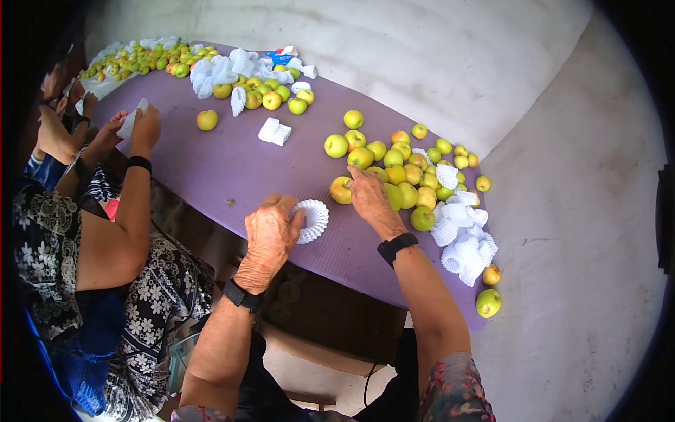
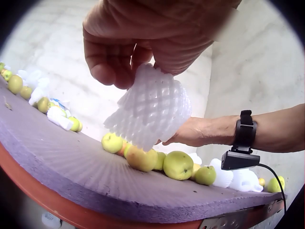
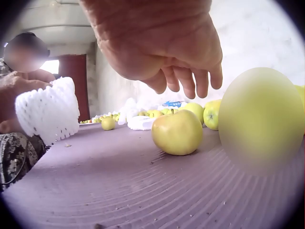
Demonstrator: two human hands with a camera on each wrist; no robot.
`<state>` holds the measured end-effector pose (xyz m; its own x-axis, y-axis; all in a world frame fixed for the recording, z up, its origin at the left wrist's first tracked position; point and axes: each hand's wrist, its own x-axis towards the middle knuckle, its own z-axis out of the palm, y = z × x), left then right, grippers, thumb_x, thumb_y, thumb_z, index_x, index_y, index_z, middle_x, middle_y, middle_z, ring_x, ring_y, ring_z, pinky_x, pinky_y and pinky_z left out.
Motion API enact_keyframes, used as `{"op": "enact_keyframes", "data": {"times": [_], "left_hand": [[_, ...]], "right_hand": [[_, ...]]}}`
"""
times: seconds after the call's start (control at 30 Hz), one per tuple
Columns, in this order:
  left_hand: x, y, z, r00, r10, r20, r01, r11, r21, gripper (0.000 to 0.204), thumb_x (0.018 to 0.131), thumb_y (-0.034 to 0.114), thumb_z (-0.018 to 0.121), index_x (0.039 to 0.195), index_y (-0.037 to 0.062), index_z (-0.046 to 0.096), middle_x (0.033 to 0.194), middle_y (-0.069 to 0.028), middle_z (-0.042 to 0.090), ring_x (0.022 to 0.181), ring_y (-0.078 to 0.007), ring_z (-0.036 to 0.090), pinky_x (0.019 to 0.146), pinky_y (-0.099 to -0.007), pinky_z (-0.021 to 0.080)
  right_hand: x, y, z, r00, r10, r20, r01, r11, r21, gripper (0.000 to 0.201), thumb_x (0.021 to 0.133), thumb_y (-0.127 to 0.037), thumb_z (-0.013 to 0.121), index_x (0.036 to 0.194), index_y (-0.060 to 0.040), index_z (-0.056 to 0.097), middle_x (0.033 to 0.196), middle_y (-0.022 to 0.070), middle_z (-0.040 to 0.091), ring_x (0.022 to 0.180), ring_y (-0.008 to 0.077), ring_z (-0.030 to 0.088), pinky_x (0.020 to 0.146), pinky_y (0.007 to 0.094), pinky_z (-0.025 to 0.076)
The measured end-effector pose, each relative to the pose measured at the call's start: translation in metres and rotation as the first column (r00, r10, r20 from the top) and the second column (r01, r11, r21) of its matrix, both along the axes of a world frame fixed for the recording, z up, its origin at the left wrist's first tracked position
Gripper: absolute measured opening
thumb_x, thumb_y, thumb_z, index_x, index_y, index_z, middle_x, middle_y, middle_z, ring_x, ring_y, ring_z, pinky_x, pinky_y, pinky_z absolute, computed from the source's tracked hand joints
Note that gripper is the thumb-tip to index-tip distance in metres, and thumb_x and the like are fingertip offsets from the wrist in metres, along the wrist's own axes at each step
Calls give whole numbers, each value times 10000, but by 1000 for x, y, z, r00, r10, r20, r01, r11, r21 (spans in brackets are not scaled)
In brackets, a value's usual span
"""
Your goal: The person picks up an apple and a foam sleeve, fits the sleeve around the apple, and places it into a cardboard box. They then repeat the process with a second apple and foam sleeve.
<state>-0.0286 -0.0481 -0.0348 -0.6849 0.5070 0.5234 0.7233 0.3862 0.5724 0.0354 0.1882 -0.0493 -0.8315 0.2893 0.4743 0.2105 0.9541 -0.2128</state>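
Note:
My left hand pinches a white foam net by its edge above the purple table; in the left wrist view the net hangs from the fingers and looks hollow. My right hand reaches over a yellow-green apple at the near-left side of the right-hand pile. In the right wrist view the right hand has its fingers extended and spread a little, above and behind a blush-yellow apple. Whether they touch an apple is hard to tell.
Apples and loose foam nets lie on the right of the purple table. A folded net lies mid-table, with more apples and nets beyond. At the left, another person's hands hold a net. A wall borders the far side.

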Motion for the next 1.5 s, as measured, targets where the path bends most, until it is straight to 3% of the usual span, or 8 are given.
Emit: {"op": "enact_keyframes", "data": {"times": [0.3, 0.4, 0.5, 0.9, 1.1, 1.2, 1.4, 1.5], "left_hand": [[1, 5, 1, 1000, -15, -5, 15, 999, -28, 161, 788, 206, 723, 868, 78, 668, 823, -119, 638, 730, -347, 655, 647, -452, 520], [1, 5, 3, 1000, -2, 0, 2, 999, -37, 178, 792, 210, 722, 898, 71, 688, 816, -117, 645, 729, -332, 654, 655, -430, 519], [0, 4, 4, 1000, 9, 10, -8, 999, -48, 189, 795, 212, 720, 914, 66, 698, 819, -117, 650, 731, -327, 655, 663, -420, 519], [0, 5, 6, 998, 57, 30, -56, 997, -55, 201, 805, 221, 711, 925, 61, 690, 848, -128, 663, 766, -336, 663, 697, -426, 524], [1, 9, 5, 996, 77, 45, -76, 997, -23, 200, 810, 210, 707, 901, 45, 636, 844, -138, 666, 761, -334, 668, 683, -430, 521], [1, 11, 3, 996, 82, 27, -81, 996, -29, 197, 814, 205, 704, 883, 47, 607, 830, -136, 666, 745, -332, 668, 666, -429, 518], [7, 16, 4, 998, 58, 25, -56, 997, -49, 195, 816, 201, 705, 888, 53, 599, 803, -131, 665, 721, -324, 668, 651, -423, 520], [12, 20, 2, 999, 31, 10, -30, 998, -62, 193, 817, 198, 707, 896, 57, 602, 807, -128, 665, 717, -327, 668, 642, -422, 522]], "right_hand": [[-2, 5, -20, 999, 21, 43, -28, 988, 155, 349, 880, -192, 601, 1183, -22, 573, 1085, 135, 648, 1091, 301, 565, 1027, 480, 330], [0, -7, 3, 979, -41, 201, 30, 998, 59, 306, 848, -187, 646, 1109, -53, 559, 1042, 142, 617, 1090, 322, 562, 1006, 475, 369], [7, -24, 19, 982, 12, 187, 8, 994, -108, 299, 813, -162, 686, 1051, -66, 533, 1042, 168, 569, 1097, 358, 552, 971, 469, 425], [10, -25, 5, 966, -14, 258, 116, 914, -388, 485, 852, -188, 672, 1291, -132, 472, 1148, 222, 564, 1115, 404, 543, 953, 472, 438], [16, -15, -10, 994, 0, 111, 48, 902, -428, 607, 794, -179, 717, 1309, 2, 452, 1204, 282, 544, 1089, 408, 573, 943, 445, 466], [21, -15, -11, 994, -63, 91, 105, 805, -584, 598, 768, -177, 739, 1258, 67, 499, 1193, 240, 587, 1061, 333, 609, 914, 384, 488], [58, -25, 9, 992, 24, -123, -124, 99, -987, 476, 813, -196, 733, 1197, 37, 573, 1080, 124, 632, 970, 192, 637, 862, 316, 515], [81, -32, 11, 970, 22, -241, -241, -20, -970, 454, 836, -163, 712, 1216, 31, 558, 1107, 127, 623, 999, 197, 631, 886, 332, 513]]}}
